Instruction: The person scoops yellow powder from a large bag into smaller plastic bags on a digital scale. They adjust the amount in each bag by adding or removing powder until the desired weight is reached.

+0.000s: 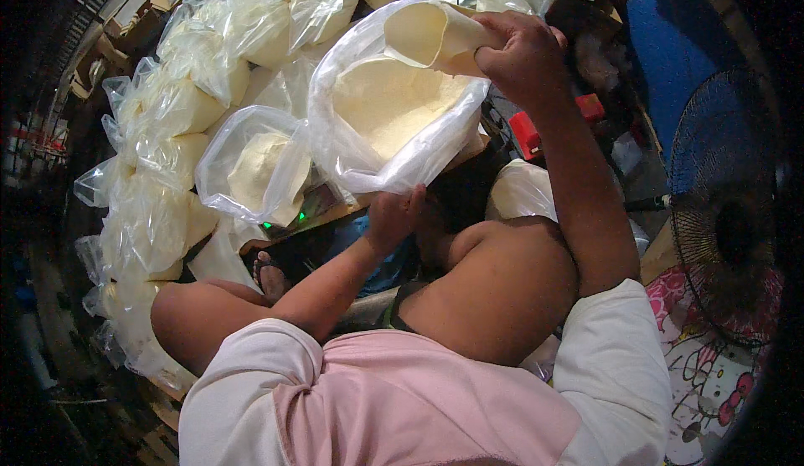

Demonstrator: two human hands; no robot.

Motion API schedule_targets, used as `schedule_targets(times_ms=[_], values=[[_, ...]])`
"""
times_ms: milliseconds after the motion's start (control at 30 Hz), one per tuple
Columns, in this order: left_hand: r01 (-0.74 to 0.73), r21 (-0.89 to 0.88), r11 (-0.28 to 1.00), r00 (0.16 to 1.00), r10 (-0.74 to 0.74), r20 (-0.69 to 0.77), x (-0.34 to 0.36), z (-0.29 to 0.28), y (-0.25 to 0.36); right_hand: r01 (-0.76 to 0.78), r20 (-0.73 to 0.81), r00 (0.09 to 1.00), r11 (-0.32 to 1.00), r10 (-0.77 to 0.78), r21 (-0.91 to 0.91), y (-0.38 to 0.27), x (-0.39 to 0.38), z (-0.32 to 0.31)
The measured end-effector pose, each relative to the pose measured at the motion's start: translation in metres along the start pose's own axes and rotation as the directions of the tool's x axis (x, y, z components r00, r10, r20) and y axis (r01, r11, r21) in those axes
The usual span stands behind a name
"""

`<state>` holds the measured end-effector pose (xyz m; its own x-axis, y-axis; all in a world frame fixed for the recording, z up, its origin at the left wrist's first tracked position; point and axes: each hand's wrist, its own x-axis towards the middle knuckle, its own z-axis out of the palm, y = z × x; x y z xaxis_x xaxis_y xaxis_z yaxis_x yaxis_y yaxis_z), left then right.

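Observation:
A large white plastic bag (335, 152) of pale yellow powder (394, 102) stands open in front of me. My left hand (395, 217) is closed on its near edge, the fingertips partly hidden by the plastic. In my right hand (526, 57), raised over the bag's far right rim, is a cream-coloured scoop (416, 34) shaped like a cut-open container. Its hollow faces left, and the thumb presses on its end. To the left, a smaller clear bag (213, 173) with some powder rests on a scale (308, 208) with lit green digits.
Filled clear bags (172, 156) of the powder are piled in a curve along the left and far side. A standing fan (729, 215) is at the right, near a blue panel (682, 56). A red object (526, 135) lies beyond my right forearm. Another filled bag (521, 190) sits by my right knee.

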<state>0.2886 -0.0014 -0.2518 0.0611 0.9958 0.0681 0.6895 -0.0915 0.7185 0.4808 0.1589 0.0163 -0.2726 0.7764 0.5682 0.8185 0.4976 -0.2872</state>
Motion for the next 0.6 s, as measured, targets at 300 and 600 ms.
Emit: schedule_targets(times_ms=[300, 600], values=[[0.033, -0.317, 0.948, 0.980, -0.093, -0.176, 0.056, 0.031, -0.022, -0.036, 0.062, 0.997, 0.999, 0.035, 0.015, -0.009, 0.003, 0.000], [0.075, -0.969, 0.234, 0.856, -0.514, -0.057, 0.161, -0.038, 0.043, 0.024, -0.180, 0.983, 0.999, -0.032, -0.045, -0.009, 0.020, 0.016]])
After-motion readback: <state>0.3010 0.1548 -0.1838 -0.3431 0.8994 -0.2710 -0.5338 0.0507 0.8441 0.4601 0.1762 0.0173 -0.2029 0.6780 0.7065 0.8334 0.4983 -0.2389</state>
